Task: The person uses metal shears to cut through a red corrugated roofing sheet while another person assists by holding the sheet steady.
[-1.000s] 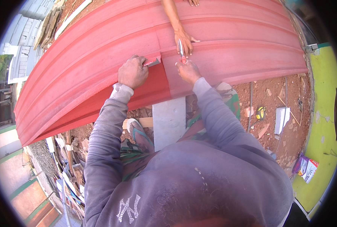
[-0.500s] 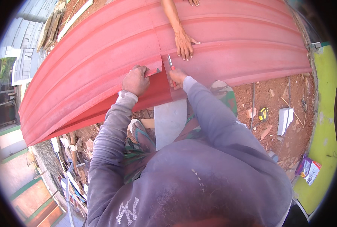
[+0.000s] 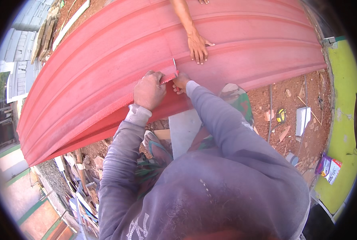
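Note:
A large red ribbed metal roofing sheet (image 3: 118, 60) arches across the upper part of the view, with a slit in its near edge. My left hand (image 3: 149, 91) is closed on the cut near edge and holds that flap lifted. Beside it, my right hand (image 3: 181, 83) is wrapped round a pair of red-handled snips (image 3: 174, 63), whose metal blades point away from me along the slit. Part of the handles is hidden by my fingers. Just beyond, a co-worker's hand (image 3: 197, 48) presses flat on the sheet.
A pale board (image 3: 181, 126) lies under the sheet in front of me. On the red soil to the right are a yellow-black tape measure (image 3: 281, 116) and a white block (image 3: 302, 121). A purple-white packet (image 3: 329, 169) rests by the green wall (image 3: 343, 116); scrap wood (image 3: 80, 168) litters the left.
The snips and my right hand have shifted left, up against the flap's cut edge. My left hand has moved slightly right. The co-worker's hand stays on the sheet.

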{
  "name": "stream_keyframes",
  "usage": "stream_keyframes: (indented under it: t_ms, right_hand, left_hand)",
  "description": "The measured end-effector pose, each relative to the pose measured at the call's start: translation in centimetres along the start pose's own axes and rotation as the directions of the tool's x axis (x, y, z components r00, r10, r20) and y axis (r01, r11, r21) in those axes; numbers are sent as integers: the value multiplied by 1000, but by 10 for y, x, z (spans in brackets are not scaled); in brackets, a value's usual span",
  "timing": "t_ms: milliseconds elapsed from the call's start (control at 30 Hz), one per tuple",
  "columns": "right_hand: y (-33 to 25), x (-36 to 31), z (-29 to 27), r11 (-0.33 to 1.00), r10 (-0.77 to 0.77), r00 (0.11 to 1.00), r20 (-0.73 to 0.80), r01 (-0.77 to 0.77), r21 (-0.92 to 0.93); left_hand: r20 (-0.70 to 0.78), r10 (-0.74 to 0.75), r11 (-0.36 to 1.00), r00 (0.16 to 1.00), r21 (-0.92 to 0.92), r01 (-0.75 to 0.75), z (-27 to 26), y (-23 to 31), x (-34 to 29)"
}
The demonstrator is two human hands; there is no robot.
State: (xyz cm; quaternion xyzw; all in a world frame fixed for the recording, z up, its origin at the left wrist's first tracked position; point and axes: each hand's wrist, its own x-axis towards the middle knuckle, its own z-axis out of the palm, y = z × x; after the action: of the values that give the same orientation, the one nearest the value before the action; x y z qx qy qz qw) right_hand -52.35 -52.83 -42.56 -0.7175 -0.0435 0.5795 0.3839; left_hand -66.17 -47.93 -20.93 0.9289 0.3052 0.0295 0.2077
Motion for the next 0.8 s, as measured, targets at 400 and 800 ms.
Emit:
stream_keyframes:
  t_ms: [400,800]
  right_hand:
    - [84,115,46,641,-610,737,-290,245,-727]
    - [64,70,18,750,-413,848,-334,109,-652]
  left_hand:
    - [79,41,999,996,-15,-40,-2,-3,-2]
    - [126,108,994,986,-13,-107,-2,-6,3]
